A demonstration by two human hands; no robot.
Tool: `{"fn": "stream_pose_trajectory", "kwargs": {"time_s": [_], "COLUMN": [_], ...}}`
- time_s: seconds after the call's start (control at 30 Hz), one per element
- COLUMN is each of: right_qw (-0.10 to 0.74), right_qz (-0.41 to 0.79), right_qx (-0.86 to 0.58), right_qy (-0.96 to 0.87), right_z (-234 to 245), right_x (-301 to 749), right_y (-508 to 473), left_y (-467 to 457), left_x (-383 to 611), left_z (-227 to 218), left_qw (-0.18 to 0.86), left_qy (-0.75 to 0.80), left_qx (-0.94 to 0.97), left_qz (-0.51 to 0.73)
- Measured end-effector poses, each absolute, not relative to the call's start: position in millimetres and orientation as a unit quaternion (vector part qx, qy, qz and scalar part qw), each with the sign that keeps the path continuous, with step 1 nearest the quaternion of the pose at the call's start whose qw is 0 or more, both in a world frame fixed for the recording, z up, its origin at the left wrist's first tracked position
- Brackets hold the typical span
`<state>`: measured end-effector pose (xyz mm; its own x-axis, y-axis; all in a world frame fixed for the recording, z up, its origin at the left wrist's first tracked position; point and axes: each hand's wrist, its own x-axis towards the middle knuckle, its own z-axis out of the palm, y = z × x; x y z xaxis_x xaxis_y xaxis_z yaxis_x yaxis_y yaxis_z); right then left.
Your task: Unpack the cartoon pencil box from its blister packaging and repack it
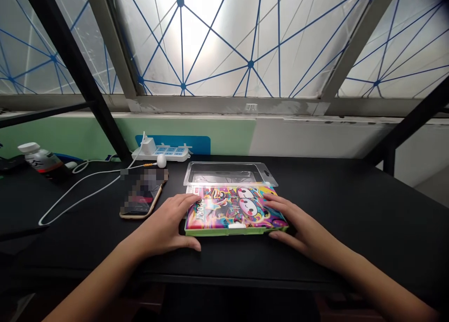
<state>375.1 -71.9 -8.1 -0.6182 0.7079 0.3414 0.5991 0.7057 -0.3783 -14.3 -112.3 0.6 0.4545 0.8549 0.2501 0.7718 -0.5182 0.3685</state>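
A flat cartoon-print case (219,210) with a green edge lies on the black desk, a white clasp at its front. Round its left end is my left hand (171,223), fingers on the lid and thumb near the front corner. My right hand (298,226) grips the opposite end the same way, fingertips on the printed lid and thumb by the front right corner. Right behind the case sits a clear plastic package tray (228,168) with a hanging tab; it touches or overlaps the case's back edge.
Left of the case lies a phone (143,198), its screen blurred, beside a white cable (75,193). A power strip (171,151) stands against the wall. A bottle (44,160) is at the far left. Black frame bars (75,64) slope upward at both sides of the desk.
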Motion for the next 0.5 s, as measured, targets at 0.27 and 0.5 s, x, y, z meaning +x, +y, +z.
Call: {"fn": "stream_pose_trajectory", "kwargs": {"time_s": [0.27, 0.5], "right_qw": [0.278, 0.369], "right_qz": [0.18, 0.211], "right_qx": [-0.373, -0.484], "right_qy": [-0.867, -0.765], "right_z": [-2, 14], "right_x": [372, 360], "right_y": [-61, -31], "left_y": [-114, -115], "left_x": [-17, -10], "left_z": [-5, -7], "left_qw": [0.134, 0.154], "left_qy": [0.534, 0.524], "left_qx": [0.805, 0.803], "left_qz": [0.219, 0.238]}}
